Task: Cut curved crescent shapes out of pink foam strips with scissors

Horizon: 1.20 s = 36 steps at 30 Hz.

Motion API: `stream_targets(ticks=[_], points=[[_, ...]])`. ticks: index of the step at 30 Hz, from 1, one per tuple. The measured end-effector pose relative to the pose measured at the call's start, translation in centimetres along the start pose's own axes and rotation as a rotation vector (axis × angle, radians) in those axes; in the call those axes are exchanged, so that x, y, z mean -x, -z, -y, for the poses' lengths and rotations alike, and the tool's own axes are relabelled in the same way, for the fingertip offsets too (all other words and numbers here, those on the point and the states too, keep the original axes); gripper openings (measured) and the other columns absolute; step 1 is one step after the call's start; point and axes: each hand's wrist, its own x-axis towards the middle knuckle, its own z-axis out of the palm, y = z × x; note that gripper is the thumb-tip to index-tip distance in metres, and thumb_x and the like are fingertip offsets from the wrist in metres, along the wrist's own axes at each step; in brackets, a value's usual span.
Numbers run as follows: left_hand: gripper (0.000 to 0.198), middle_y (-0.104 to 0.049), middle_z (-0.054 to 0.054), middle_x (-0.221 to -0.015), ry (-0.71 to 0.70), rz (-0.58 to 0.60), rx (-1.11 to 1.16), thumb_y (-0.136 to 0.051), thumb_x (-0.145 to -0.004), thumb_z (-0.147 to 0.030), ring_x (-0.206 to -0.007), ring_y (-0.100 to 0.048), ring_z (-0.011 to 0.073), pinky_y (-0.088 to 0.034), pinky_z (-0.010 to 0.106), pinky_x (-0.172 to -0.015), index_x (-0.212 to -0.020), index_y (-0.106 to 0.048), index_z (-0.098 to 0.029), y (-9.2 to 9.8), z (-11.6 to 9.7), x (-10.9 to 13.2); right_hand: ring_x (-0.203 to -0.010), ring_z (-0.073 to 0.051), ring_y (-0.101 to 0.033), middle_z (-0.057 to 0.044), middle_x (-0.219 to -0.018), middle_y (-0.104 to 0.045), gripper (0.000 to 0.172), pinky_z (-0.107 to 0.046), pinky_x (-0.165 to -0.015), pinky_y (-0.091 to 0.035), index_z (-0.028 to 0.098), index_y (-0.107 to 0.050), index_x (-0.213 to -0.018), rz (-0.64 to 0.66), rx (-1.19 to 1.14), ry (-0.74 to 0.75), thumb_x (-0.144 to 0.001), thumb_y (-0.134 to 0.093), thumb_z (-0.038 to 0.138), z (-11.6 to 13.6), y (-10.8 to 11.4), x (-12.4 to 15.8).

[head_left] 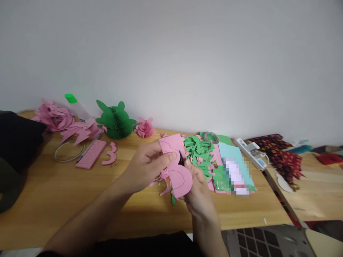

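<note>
In the middle of the view, my left hand [150, 162] pinches a piece of pink paper [180, 180] with curved lines drawn on it. Its lower right edge is rounded. My right hand [198, 185] is wrapped round a pair of scissors, whose dark blades [181, 158] show at the paper's edge. The handles are mostly hidden by that hand and the paper. Pink paper scraps [164, 187] and a thin green strip [173, 199] show just below the paper.
Behind stand a green honeycomb paper figure [116, 121] and a small pink one [145, 127]. A pink paper stack [91, 154], a tape ring [69, 151] and pink scraps [55, 116] lie left. Right are green scraps [199, 151], blue paper [235, 153] and a power strip [250, 152].
</note>
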Motion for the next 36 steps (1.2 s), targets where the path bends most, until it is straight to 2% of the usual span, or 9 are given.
stream_targets(ticks=[4, 9, 13, 22, 25, 30, 36], points=[[0.022, -0.051, -0.003, -0.046, 0.021, 0.078, 0.013, -0.057, -0.082, -0.030, -0.053, -0.058, 0.0153, -0.048, 0.027, -0.053, -0.063, -0.062, -0.019, 0.2, -0.1, 0.0, -0.035, -0.006, -0.024, 0.008, -0.042, -0.035, 0.046, -0.019, -0.032, -0.019, 0.020, -0.044, -0.059, 0.013, 0.015, 0.000, -0.087, -0.055, 0.054, 0.2, 0.4, 0.2], [0.025, -0.055, -0.002, -0.053, 0.058, 0.159, 0.021, -0.056, -0.083, -0.033, -0.052, -0.056, 0.0132, -0.045, 0.024, -0.048, -0.064, -0.061, -0.018, 0.6, 0.0, 0.1, -0.036, -0.006, -0.024, 0.007, -0.043, -0.037, 0.045, -0.019, -0.034, -0.019, 0.020, -0.047, -0.060, 0.040, 0.032, -0.033, -0.088, -0.054, 0.054, 0.6, 0.7, 0.3], [0.026, -0.056, -0.002, -0.054, 0.055, 0.165, 0.008, -0.057, -0.083, -0.032, -0.048, -0.052, 0.0108, -0.041, 0.021, -0.044, -0.062, -0.060, -0.017, 0.8, 0.1, 0.0, -0.036, -0.007, -0.023, 0.007, -0.043, -0.036, 0.047, -0.020, -0.034, -0.019, 0.021, -0.046, -0.059, 0.034, 0.067, -0.052, -0.085, -0.055, 0.059, 0.7, 0.9, 0.4], [0.024, -0.062, 0.000, -0.058, 0.062, 0.163, -0.009, -0.057, -0.082, -0.034, -0.053, -0.058, 0.0131, -0.044, 0.022, -0.046, -0.066, -0.065, -0.018, 0.9, 0.4, 0.0, -0.037, -0.006, -0.019, 0.007, -0.044, -0.031, 0.050, -0.021, -0.033, -0.017, 0.022, -0.043, -0.058, 0.038, 0.073, -0.072, -0.081, -0.057, 0.064, 0.8, 0.8, 0.2], [0.025, -0.063, 0.001, -0.060, 0.058, 0.211, -0.003, -0.056, -0.083, -0.034, -0.056, -0.059, 0.0142, -0.046, 0.024, -0.049, -0.066, -0.066, -0.017, 1.1, 0.2, -0.2, -0.036, -0.006, -0.019, 0.007, -0.044, -0.032, 0.050, -0.021, -0.033, -0.017, 0.021, -0.043, -0.057, 0.070, 0.093, -0.065, -0.082, -0.055, 0.063, 1.0, 0.9, 0.2], [0.022, -0.059, -0.001, -0.055, 0.037, 0.269, -0.013, -0.056, -0.080, -0.026, -0.051, -0.055, 0.0124, -0.044, 0.023, -0.048, -0.061, -0.062, -0.018, 1.6, -0.6, -0.6, -0.035, -0.005, -0.022, 0.008, -0.043, -0.035, 0.049, -0.020, -0.034, -0.017, 0.020, -0.045, -0.058, 0.149, 0.147, -0.048, -0.089, -0.050, 0.057, 1.4, 1.4, 0.2], [0.018, -0.066, 0.002, -0.068, 0.007, 0.361, -0.049, -0.055, -0.079, -0.023, -0.062, -0.060, 0.0150, -0.049, 0.025, -0.056, -0.066, -0.066, -0.016, 2.3, -0.9, -0.9, -0.036, -0.006, -0.023, 0.007, -0.043, -0.036, 0.050, -0.021, -0.034, -0.016, 0.020, -0.047, -0.059, 0.208, 0.235, -0.070, -0.090, -0.046, 0.058, 1.6, 1.9, 0.3]])
